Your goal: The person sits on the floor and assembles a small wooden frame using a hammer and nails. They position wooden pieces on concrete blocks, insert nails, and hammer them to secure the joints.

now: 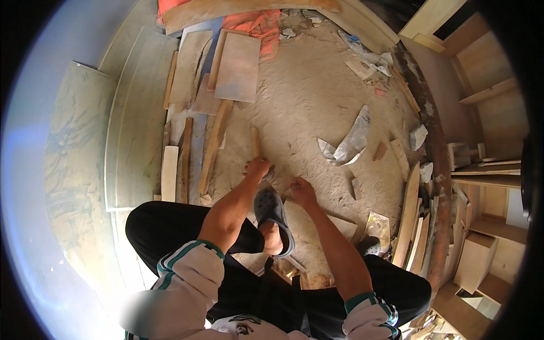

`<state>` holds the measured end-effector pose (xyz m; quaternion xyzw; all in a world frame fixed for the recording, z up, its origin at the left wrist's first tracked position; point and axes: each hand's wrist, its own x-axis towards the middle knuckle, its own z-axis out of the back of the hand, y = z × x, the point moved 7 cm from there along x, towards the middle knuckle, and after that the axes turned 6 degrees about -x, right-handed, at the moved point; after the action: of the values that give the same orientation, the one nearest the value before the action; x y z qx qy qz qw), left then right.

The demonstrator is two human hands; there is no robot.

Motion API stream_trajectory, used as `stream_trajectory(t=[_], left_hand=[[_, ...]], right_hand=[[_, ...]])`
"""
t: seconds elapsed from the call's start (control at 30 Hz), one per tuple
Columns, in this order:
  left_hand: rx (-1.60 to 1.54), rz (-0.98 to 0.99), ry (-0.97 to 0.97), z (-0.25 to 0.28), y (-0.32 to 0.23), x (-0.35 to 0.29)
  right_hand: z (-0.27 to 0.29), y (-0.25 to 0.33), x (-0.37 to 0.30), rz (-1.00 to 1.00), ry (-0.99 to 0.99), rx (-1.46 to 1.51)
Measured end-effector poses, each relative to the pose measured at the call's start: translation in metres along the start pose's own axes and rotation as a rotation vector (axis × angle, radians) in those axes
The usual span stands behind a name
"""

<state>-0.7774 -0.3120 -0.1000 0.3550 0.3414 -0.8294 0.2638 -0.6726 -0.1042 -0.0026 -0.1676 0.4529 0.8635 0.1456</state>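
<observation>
My left hand (258, 168) is closed near the middle, just beyond my foot. A short wooden handle (255, 141) sticks out past its fingers, and a dark grey piece shows beside the palm. Together they look like a wooden-handled tool, its head mostly covered by the hand. To the right, my right hand (304, 191) is held with its fingers curled together, low over the sandy ground. Whatever is in those fingers is too small or hidden to tell. My grey clog (272, 218) stands between the two forearms, close to the left hand.
Boards (237, 68) and wooden strips (215, 146) lie at the left, beside large pale panels (139, 119). A torn pale sheet (351, 141) rests on the sandy ground (300, 85). Offcuts (409, 218) line the right, with wooden cabinets (493, 102) beyond a rusty pipe (441, 238).
</observation>
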Motion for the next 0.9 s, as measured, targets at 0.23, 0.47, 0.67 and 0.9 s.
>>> stream_trajectory(t=[0.23,0.47,0.67,0.9], left_hand=[[0.106,-0.248,-0.126,-0.012,-0.023,-0.034],[-0.016,-0.862,-0.073,-0.023,-0.054,-0.108],[-0.225,-1.234,0.653,-0.101,-0.141,-0.231],[0.006,-1.271,1.154,-0.197,-0.171,-0.421]], right_hand=[[0.030,-0.022,-0.012,0.013,-0.017,0.073],[0.087,0.030,-0.037,0.099,-0.212,0.004],[0.175,0.077,-0.094,0.340,-0.481,-0.552],[0.282,0.044,-0.252,0.250,-0.649,-1.138]])
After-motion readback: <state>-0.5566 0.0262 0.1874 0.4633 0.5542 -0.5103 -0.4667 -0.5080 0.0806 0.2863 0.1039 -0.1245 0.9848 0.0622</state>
